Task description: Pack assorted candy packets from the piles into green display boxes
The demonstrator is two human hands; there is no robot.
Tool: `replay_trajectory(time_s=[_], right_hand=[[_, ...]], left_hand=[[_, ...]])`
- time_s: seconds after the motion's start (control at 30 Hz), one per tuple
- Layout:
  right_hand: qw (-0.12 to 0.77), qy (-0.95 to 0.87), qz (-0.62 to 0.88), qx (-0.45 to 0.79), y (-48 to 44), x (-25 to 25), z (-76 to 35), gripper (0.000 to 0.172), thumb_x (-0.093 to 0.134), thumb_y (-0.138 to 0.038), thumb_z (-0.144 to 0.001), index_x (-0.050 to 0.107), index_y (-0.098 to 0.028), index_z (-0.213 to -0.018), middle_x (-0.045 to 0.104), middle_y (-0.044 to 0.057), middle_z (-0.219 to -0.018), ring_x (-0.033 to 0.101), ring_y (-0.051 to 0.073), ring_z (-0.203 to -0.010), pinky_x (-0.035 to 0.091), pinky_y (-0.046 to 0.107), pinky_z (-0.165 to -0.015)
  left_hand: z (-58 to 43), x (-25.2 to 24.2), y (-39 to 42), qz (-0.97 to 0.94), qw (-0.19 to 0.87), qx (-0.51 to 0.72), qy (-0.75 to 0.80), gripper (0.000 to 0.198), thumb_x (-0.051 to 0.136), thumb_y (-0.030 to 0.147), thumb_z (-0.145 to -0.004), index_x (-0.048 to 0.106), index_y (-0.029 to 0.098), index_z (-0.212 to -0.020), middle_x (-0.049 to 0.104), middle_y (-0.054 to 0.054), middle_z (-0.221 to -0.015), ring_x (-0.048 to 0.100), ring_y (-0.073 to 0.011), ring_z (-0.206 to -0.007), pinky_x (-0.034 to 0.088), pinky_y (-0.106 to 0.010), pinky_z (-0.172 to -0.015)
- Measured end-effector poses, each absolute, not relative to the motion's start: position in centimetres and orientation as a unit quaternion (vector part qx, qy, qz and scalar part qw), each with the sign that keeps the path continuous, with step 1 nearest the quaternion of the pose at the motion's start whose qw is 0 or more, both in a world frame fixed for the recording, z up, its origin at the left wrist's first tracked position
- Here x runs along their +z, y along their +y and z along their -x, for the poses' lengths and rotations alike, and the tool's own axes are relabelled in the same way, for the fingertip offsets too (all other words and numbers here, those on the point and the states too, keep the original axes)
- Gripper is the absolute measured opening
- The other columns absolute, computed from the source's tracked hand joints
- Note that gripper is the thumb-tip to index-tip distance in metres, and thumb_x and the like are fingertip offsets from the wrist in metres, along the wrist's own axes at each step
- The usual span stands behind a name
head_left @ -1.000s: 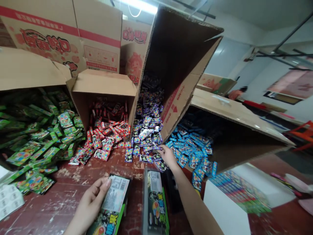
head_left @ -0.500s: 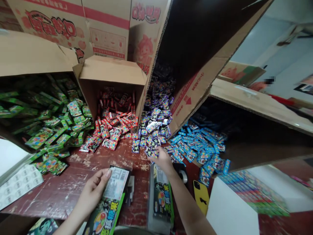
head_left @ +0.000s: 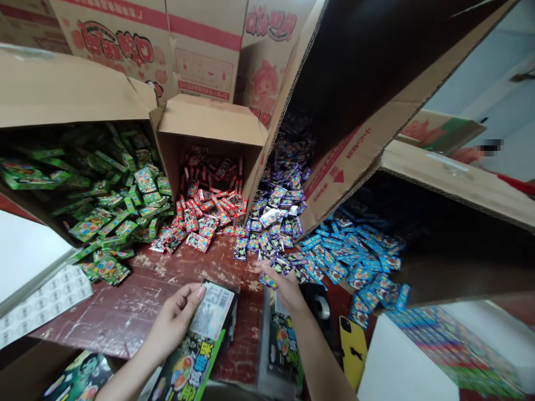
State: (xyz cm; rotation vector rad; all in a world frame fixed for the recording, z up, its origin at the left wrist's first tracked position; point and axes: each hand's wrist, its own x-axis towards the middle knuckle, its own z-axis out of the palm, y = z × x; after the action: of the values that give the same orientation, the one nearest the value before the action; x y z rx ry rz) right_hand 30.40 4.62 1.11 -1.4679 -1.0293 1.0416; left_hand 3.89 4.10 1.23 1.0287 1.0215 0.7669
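Observation:
My left hand [head_left: 178,314] is closed on the edge of a black and green printed candy box [head_left: 184,365], thumb on the white label at its upper end. At the front of the purple pile, my right hand [head_left: 286,287] has its fingers closed on a small purple candy packet [head_left: 268,280]. More purple candy packets [head_left: 276,214] spill from a tall carton just beyond it. Beneath my right forearm, a clear plastic tray [head_left: 264,356] holds another black and green candy box [head_left: 281,334], partly hidden by the arm.
Open cartons hold green packets [head_left: 125,209], red packets [head_left: 209,209] and blue packets [head_left: 355,256]. A tape roll [head_left: 321,306] and yellow phone [head_left: 351,351] lie right of my forearm. Sticker sheets [head_left: 45,303] lie left; a white box with packet rows [head_left: 460,345] stands right.
The view has turned a little to the left, so things sit farther right. My right hand has drawn slightly back from the purple pile with a packet in its fingers. My left hand keeps its hold.

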Motion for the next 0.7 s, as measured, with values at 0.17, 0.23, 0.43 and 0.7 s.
replay_trajectory(time_s=[0.17,0.23,0.43,0.7], right_hand=[[0.610,-0.304,0.465,0.565,4.0,3.0,-28.3,0.041,0.062,-0.053,-0.078,0.061,-0.023,-0.106,0.063,0.003,-0.083,0.056,0.014,-0.063,0.048,0.028,-0.060],[0.610,-0.272,0.438,0.602,4.0,3.2,-28.1,0.043,0.054,-0.055,-0.083,0.055,-0.026,-0.115,0.061,0.001,-0.085,0.054,0.012,-0.061,0.047,0.026,-0.058],[0.600,-0.295,0.486,0.563,3.8,2.5,-27.7,0.048,0.075,-0.045,-0.069,0.054,-0.027,-0.109,0.060,-0.001,-0.085,0.055,0.011,-0.059,0.046,0.022,-0.053],[0.653,-0.444,0.510,0.341,5.5,5.1,-25.2,0.022,0.072,-0.036,-0.075,0.058,-0.022,-0.084,0.062,-0.001,-0.074,0.061,0.014,-0.069,0.049,0.025,-0.064]], left_hand=[[-4.6,1.3,3.5,-0.467,0.692,0.337,0.435,0.040,0.059,0.053,-0.083,0.064,0.016,-0.099,0.063,0.000,-0.074,0.056,-0.0148,-0.067,0.043,-0.022,-0.061],[-4.8,1.4,3.3,-0.465,0.695,0.339,0.431,0.039,0.059,0.052,-0.082,0.065,0.017,-0.098,0.064,0.000,-0.074,0.055,-0.0141,-0.065,0.043,-0.022,-0.061],[-4.7,1.9,2.9,-0.454,0.689,0.359,0.436,0.038,0.062,0.053,-0.080,0.066,0.017,-0.090,0.064,0.000,-0.071,0.054,-0.0139,-0.063,0.043,-0.021,-0.060],[-4.7,2.0,2.5,-0.485,0.681,0.345,0.427,0.039,0.055,0.052,-0.085,0.064,0.017,-0.099,0.065,-0.001,-0.074,0.055,-0.0152,-0.067,0.043,-0.023,-0.062]])
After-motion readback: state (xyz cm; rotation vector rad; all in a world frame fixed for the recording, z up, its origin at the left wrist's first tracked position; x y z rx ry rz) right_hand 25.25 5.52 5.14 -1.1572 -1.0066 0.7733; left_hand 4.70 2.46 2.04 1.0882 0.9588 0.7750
